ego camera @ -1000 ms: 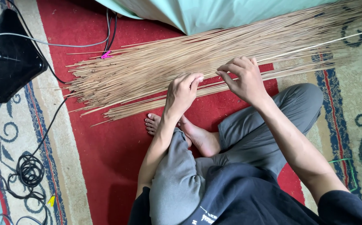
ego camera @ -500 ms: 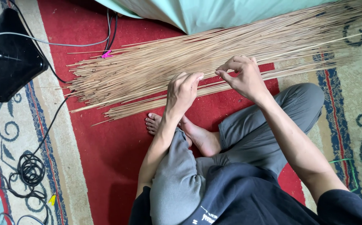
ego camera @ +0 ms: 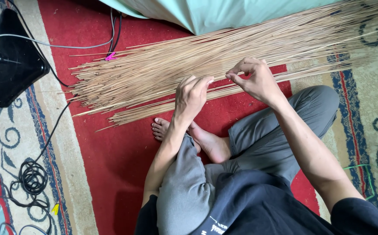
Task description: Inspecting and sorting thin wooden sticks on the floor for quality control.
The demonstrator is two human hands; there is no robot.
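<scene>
Head view, only one. Person sits cross-legged on a red carpet (ego camera: 110,165) with patterned border. Two hands in frame, both the person's own.

Left hand (ego camera: 192,96): palm down, fingers (ego camera: 199,82) curled onto the near edge of the stick pile, touching the sticks; whether it grips any, cannot tell.

Right hand (ego camera: 255,79): raised just above the pile, thumb and forefinger pinched together at the tips, apparently on one thin stick, too thin to be sure. Other fingers curled loosely.

Stick pile (ego camera: 163,72): one big loose fan of thin tan sticks, too many to count, lying flat on the carpet, running from left-centre up to the upper right corner. A smaller separate bundle (ego camera: 154,111) lies just in front of it, nearer the feet, touching the main pile's near edge.

Two bare feet (ego camera: 197,137) tucked under grey trouser legs, just below the small bundle.

One black flat device (ego camera: 8,61) upper left, well apart from the hands. One grey cable (ego camera: 58,45) crosses it. One coiled black cord (ego camera: 32,178) lower left. One small pink clip (ego camera: 109,56) at the pile's far left edge. One pale green cloth (ego camera: 206,13) at top, overlapping the sticks' far side.
</scene>
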